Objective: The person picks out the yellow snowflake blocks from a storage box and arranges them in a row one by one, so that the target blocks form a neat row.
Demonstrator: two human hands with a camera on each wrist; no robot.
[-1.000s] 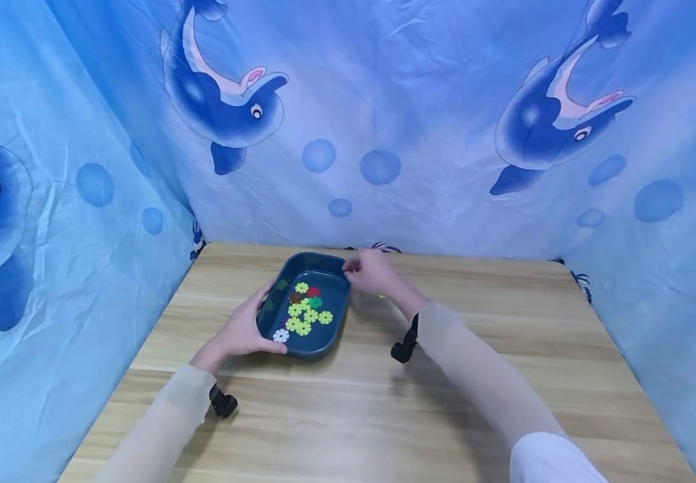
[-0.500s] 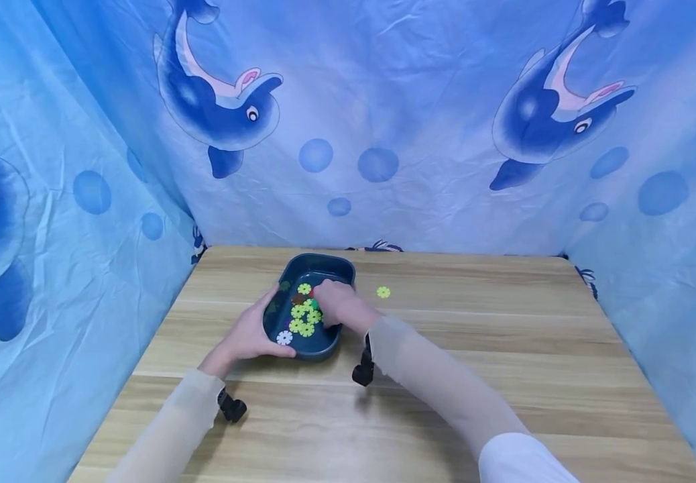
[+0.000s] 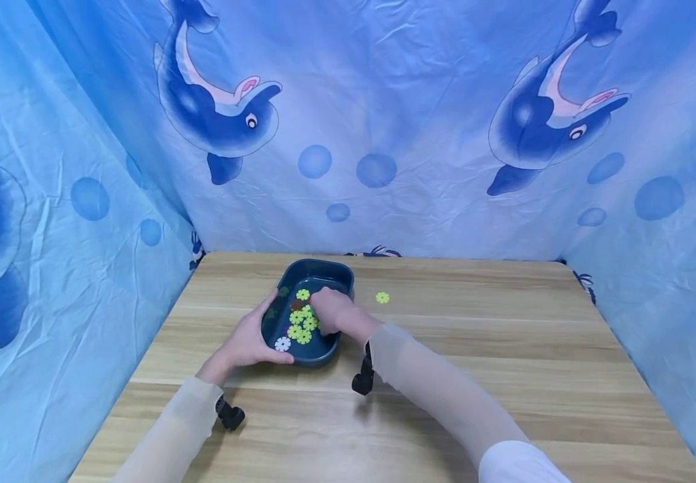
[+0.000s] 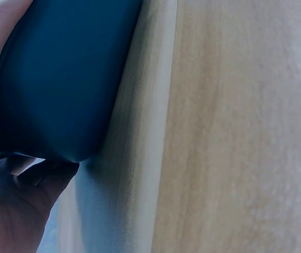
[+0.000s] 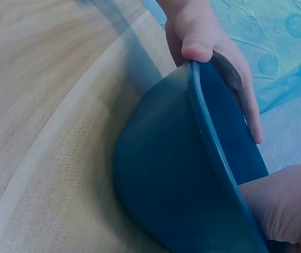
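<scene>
A dark blue rectangular tray (image 3: 320,270) stands on the table, several notched, flower-shaped plastic discs (image 3: 296,316) inside it. Most are yellow-green; one white disc (image 3: 283,343) lies near the tray's front left corner. My left hand (image 3: 248,344) grips that corner, its thumb on the rim and the other fingers along the outer side, as the right wrist view shows around the tray (image 5: 166,158). My right hand (image 3: 334,310) reaches down over the right rim among the discs. Its fingertips are hidden behind the hand and the tray wall, so I cannot tell what they hold.
One yellow-green disc (image 3: 382,297) lies flat on the wooden table (image 3: 475,322), right of the tray. Blue cloth walls (image 3: 348,134) with dolphins rise at the back and both sides of the table.
My right hand has moved from the tray's far right rim down into the tray, covering red and green discs. The loose disc on the table shows fully now. My left hand keeps its hold.
</scene>
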